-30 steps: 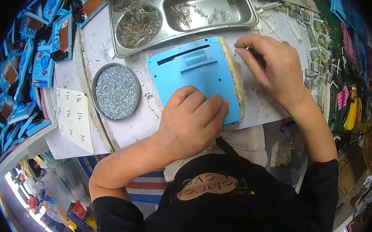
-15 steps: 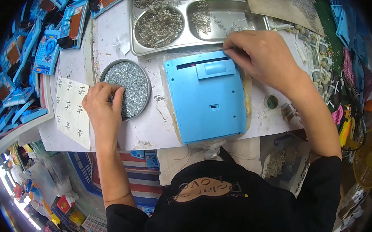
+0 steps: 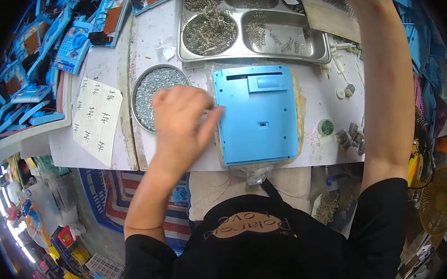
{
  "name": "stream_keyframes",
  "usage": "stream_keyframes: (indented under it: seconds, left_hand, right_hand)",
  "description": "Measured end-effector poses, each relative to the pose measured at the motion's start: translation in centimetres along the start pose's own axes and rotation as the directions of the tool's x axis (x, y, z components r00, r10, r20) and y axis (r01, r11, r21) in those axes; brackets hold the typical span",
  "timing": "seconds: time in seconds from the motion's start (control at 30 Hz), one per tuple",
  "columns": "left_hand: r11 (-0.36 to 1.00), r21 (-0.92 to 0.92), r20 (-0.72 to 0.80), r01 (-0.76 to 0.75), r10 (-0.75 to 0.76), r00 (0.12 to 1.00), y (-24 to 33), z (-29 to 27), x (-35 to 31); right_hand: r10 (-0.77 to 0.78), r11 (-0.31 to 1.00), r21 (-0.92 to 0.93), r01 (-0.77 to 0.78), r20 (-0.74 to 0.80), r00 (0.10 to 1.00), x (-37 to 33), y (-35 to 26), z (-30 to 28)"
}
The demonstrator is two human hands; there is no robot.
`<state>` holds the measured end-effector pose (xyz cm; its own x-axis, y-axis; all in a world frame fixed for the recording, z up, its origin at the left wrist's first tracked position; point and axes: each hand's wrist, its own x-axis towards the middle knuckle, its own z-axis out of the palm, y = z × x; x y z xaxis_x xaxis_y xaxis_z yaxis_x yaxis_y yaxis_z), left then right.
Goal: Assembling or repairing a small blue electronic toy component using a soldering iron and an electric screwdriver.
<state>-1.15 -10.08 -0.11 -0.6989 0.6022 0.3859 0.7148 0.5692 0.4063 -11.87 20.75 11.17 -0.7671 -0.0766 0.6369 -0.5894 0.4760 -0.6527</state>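
Note:
A light-blue plastic casing (image 3: pixel 257 139) lies back side up on a pad wrapped in clear plastic (image 3: pixel 299 106), with a slot and raised panel near its far edge and small holes along its sides. My left hand (image 3: pixel 181 118) is between the casing and a round dish (image 3: pixel 134 99) of small silvery screws (image 3: pixel 157 80). Its fingers are curled and blurred, and its thumb points to the casing's left edge; whatever it may hold is hidden. My right forearm (image 3: pixel 386 78) reaches up past the far edge of the view, and the hand itself is out of sight.
A metal compartment tray (image 3: pixel 252 57) with several heaps of small springs stands beyond the casing. Blue casings with circuit boards (image 3: pixel 71 51) pile up at left. A marked paper sheet (image 3: pixel 97 125) lies on the table. Small motors (image 3: pixel 343 140) and a green round piece (image 3: pixel 326 127) lie at right.
My left hand has moved right, from the screw dish toward the casing. My right hand has left the casing's far right corner and gone up out of view.

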Motion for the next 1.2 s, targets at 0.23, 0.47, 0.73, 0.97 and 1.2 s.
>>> stream_keyframes:
  seconds: [0.23, 0.47, 0.73, 0.97, 1.2]
  left_hand:
    - [0.902, -0.423, -0.016, 0.089, -0.106, 0.994, 4.5, 1.0, 0.6]
    - [0.853, -0.514, -0.013, 0.093, -0.116, 0.993, 4.7, 2.1, 0.9]
    - [0.925, -0.37, 0.019, 0.086, -0.085, 0.996, 4.2, 1.8, 0.5]
    - [0.979, 0.032, -0.162, 0.201, -0.193, 0.968, -2.8, -0.9, -1.1]
    - [0.918, 0.15, -0.162, 0.367, -0.343, 0.925, -7.2, -1.4, -3.5]
  right_hand:
    - [0.052, 0.473, 0.722, -0.505, 0.55, 0.834, -4.7, -4.6, 1.6]
    - [0.052, 0.594, 0.717, -0.364, 0.417, 0.907, -9.6, -9.5, 2.0]
    - [0.197, 0.645, 0.662, -0.383, 0.34, 0.92, -11.5, -10.9, 4.2]
    - [0.158, 0.636, 0.718, -0.282, 0.236, 0.959, -12.8, -8.9, 4.0]
    - [0.186, 0.645, 0.705, -0.294, 0.228, 0.956, -13.6, -8.7, 3.4]
